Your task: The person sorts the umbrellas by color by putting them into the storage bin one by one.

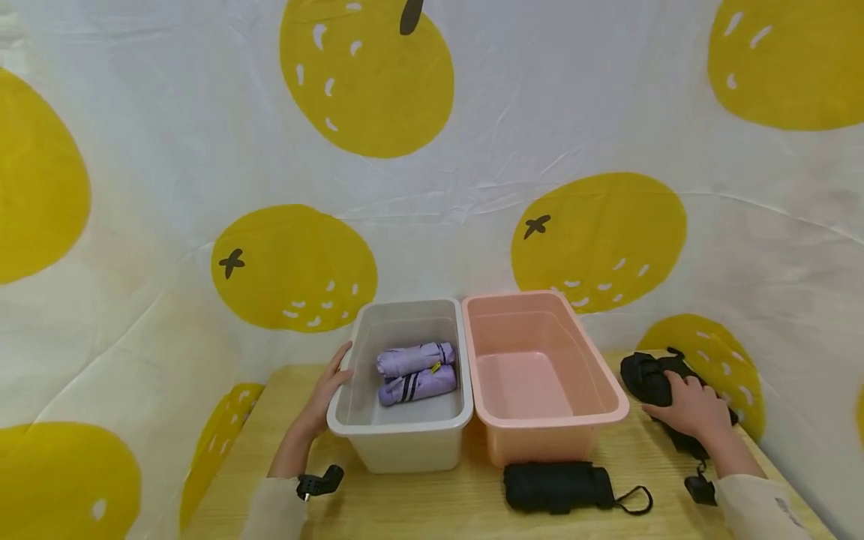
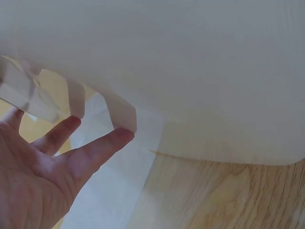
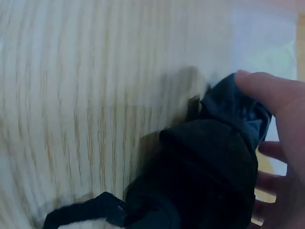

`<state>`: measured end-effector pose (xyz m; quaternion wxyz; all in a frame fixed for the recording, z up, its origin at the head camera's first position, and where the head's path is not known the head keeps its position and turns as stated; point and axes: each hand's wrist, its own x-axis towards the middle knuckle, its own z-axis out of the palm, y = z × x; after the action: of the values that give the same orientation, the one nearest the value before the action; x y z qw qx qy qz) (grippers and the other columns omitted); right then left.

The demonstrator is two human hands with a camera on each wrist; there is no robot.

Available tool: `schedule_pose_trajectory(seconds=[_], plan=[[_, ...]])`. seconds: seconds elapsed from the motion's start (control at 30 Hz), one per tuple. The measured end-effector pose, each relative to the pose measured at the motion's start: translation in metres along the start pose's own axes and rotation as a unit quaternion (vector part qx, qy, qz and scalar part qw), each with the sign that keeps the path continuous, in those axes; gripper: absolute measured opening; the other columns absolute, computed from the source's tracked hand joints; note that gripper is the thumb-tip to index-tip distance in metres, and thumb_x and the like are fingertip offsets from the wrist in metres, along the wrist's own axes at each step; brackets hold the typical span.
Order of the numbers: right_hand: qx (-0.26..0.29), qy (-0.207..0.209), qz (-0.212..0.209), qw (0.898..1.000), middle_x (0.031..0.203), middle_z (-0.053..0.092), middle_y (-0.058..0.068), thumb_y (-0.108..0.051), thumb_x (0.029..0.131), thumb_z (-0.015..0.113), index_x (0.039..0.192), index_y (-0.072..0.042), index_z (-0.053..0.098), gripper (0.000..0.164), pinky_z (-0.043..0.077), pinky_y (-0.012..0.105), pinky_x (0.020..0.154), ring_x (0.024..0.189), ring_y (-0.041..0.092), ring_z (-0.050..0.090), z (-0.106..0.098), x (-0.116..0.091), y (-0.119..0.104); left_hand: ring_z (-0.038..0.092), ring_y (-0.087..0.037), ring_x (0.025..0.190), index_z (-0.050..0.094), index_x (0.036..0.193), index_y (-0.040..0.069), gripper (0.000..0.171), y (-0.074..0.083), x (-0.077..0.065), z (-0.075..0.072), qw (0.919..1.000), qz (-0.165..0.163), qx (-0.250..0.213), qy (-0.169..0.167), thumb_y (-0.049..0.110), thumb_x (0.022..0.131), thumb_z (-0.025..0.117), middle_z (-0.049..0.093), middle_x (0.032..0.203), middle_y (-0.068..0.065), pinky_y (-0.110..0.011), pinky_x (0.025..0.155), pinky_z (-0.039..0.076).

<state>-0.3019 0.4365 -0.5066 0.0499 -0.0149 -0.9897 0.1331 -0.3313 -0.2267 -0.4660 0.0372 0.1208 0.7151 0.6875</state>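
My left hand [image 1: 328, 386] rests at the left side of a white bin [image 1: 421, 442]. Its extended fingers touch the ribs under the rim in the left wrist view. Two folded lilac umbrellas [image 1: 416, 359] lie inside that bin. Over at the right, my right hand [image 1: 695, 409] grips a black folded umbrella [image 1: 644, 379]. The right wrist view has the thumb across its dark fabric [image 3: 238, 105] and the other fingers along the far side. More black umbrella fabric [image 3: 195, 176] with a strap lies there on the table, partly hidden by the hand.
A pink bin [image 1: 520, 390] with nothing in it stands against the white bin. In front of it lies another black folded umbrella [image 1: 559, 486] with a wrist loop. The wooden table [image 1: 405, 510] meets a fruit-print cloth [image 1: 439, 247] at the back and sides.
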Motion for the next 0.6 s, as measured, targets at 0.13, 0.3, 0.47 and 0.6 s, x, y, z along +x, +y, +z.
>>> schedule_pose_trajectory(seconds=[0.13,0.3,0.47,0.6], plan=[[-0.004,0.007,0.005,1.000,0.117,0.034,0.049,-0.062,0.073,0.073,0.133,0.018,0.035,0.107,0.035,0.071,0.074,0.098,0.068,0.036,0.009,0.000,0.005,0.033,-0.048,0.130,0.011,0.157,0.024,0.060,-0.001,-0.001,0.004,0.9999,-0.003,-0.008,-0.013,0.020,0.104,0.039,0.018,0.156,-0.016,-0.057,0.096,0.040],[0.038,0.014,0.029,0.999,0.121,0.028,0.050,-0.060,0.075,0.073,0.142,0.012,0.022,0.111,0.038,0.069,0.065,0.096,0.068,0.039,0.018,0.003,0.008,0.031,-0.046,0.130,0.009,0.157,0.022,0.061,0.001,-0.001,0.004,0.9998,0.004,-0.016,-0.010,0.017,0.103,0.037,0.016,0.157,-0.016,-0.053,0.096,0.039],[0.075,-0.001,0.067,0.995,0.125,0.028,0.050,-0.060,0.077,0.070,0.143,0.017,0.013,0.116,0.038,0.071,0.072,0.099,0.067,0.041,0.022,0.006,0.007,0.033,-0.042,0.129,0.010,0.157,0.023,0.062,0.006,0.000,0.002,0.9999,0.003,-0.014,-0.005,0.016,0.102,0.037,0.016,0.157,-0.015,-0.050,0.097,0.039],[0.086,-0.002,0.097,0.992,0.125,0.031,0.049,-0.065,0.078,0.065,0.142,0.018,0.013,0.118,0.036,0.072,0.075,0.101,0.066,0.041,0.023,0.004,0.005,0.031,-0.041,0.131,0.008,0.157,0.023,0.061,0.007,0.001,0.003,0.9999,0.002,-0.010,-0.014,0.015,0.103,0.036,0.013,0.159,-0.014,-0.050,0.099,0.037]])
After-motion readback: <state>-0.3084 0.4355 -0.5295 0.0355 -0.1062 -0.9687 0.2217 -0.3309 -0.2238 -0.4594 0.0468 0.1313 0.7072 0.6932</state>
